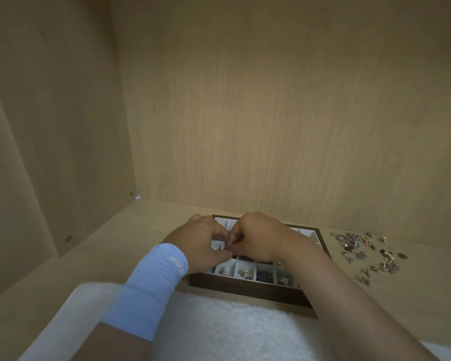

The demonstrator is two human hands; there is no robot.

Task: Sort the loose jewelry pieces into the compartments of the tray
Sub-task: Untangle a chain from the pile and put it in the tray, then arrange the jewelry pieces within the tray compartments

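A dark wooden tray (248, 287) with white compartments lies on the shelf floor, and several of its front cells hold small jewelry pieces. My left hand (201, 241) and my right hand (255, 237) meet above the tray's middle, fingertips pinched together on one small dark piece (228, 247) that is too tiny to identify. The hands hide most of the tray's middle and back cells. A scatter of loose jewelry (365, 252) lies on the shelf to the right of the tray.
Wooden walls close in at the back (271, 126) and left (50, 139). A white fluffy cloth (219, 332) lies in front of the tray. A light blue wristband (154, 282) covers my left forearm.
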